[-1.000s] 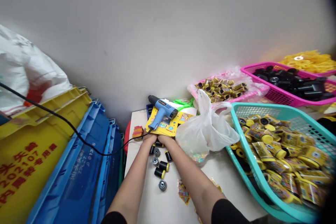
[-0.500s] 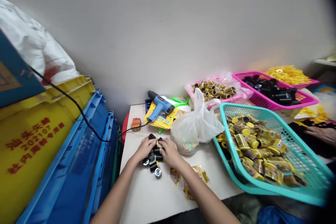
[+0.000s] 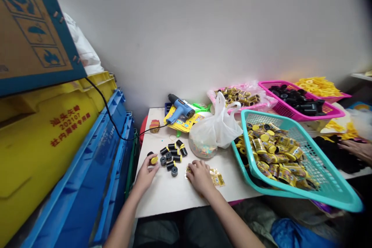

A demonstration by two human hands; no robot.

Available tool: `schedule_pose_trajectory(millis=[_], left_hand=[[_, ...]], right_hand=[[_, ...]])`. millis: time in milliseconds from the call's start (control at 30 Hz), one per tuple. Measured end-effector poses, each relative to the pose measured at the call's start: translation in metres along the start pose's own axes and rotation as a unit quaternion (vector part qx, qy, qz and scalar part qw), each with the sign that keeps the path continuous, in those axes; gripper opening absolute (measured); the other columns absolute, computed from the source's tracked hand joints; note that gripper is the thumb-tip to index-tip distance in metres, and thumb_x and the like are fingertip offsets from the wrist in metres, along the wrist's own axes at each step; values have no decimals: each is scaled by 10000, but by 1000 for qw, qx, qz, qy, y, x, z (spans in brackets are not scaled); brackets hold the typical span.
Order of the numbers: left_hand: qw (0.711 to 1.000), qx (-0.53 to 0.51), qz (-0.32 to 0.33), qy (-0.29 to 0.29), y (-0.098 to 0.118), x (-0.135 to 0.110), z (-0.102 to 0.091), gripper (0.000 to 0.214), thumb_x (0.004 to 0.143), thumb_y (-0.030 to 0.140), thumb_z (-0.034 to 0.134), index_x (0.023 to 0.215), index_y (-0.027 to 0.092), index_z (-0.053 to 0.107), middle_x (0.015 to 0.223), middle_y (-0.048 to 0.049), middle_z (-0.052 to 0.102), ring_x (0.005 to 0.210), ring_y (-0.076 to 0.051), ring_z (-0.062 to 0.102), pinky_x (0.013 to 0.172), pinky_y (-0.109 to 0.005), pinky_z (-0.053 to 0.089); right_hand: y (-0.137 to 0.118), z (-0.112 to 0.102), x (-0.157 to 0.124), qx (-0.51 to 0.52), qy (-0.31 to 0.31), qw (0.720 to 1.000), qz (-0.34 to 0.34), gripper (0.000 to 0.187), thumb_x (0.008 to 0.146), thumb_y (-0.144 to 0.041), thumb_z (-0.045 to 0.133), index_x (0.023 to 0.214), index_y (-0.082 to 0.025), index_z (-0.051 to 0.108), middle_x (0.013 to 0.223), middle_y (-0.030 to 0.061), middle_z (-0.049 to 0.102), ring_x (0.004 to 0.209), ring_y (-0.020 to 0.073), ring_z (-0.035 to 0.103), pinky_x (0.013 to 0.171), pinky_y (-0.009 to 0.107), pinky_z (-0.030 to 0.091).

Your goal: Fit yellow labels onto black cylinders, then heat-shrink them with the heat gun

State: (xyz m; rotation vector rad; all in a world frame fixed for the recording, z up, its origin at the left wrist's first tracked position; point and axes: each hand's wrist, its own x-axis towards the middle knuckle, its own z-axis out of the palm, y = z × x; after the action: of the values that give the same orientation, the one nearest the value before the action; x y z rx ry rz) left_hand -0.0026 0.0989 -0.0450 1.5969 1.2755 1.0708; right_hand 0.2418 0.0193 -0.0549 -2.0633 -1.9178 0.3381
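My left hand (image 3: 147,172) is closed around a small black cylinder with a yellow cap (image 3: 154,160), held up at the left side of the table. Between my hands lie several loose black cylinders (image 3: 172,152), most on their sides, some with yellow ends showing. My right hand (image 3: 199,177) rests on a flat pile of gold printed film sleeves (image 3: 217,178), its fingers curled down onto a sleeve; the fingertips are partly hidden.
A blue heat gun (image 3: 181,110) lies on yellow printed sheets, its black cord (image 3: 107,114) running left. A white plastic bag (image 3: 215,131) stands before me. Turquoise baskets (image 3: 334,197) hold wrapped cylinders. Blue crates (image 3: 87,174) border the left. Another person's hand (image 3: 356,149) is far right.
Both hands have left the group of black cylinders. My left hand moved left and now holds one capped cylinder; my right hand came down to the gold sleeves. The view has shifted.
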Motion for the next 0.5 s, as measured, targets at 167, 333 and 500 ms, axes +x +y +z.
schedule_pose_trajectory(millis=[167, 333, 500], left_hand=[[993, -64, -95, 16, -1, -34, -21, 515, 750, 474, 622, 1150, 153, 571, 647, -28, 696, 629, -193, 685, 575, -290, 543], [978, -110, -172, 36, -6, -19, -25, 574, 667, 379, 730, 1157, 146, 545, 590, -13, 694, 555, -170, 678, 506, -243, 517], [971, -129, -197, 25, -23, 2, -14, 575, 662, 307, 728, 1159, 144, 487, 570, -10, 686, 476, -157, 659, 434, -203, 460]], right_hand=[[1, 8, 6, -32, -2, 999, 1, 301, 918, -389, 553, 1111, -163, 599, 1140, 75, 602, 1031, 186, 580, 908, 422, 501], [0, -5, -1, -33, 28, 999, 5, 304, 918, -390, 552, 1110, -159, 598, 1138, 75, 601, 1037, 190, 578, 909, 427, 498], [-48, -25, 44, -22, 15, 997, -74, 313, 928, -391, 535, 1153, -180, 589, 1208, 85, 580, 1072, 191, 568, 931, 424, 495]])
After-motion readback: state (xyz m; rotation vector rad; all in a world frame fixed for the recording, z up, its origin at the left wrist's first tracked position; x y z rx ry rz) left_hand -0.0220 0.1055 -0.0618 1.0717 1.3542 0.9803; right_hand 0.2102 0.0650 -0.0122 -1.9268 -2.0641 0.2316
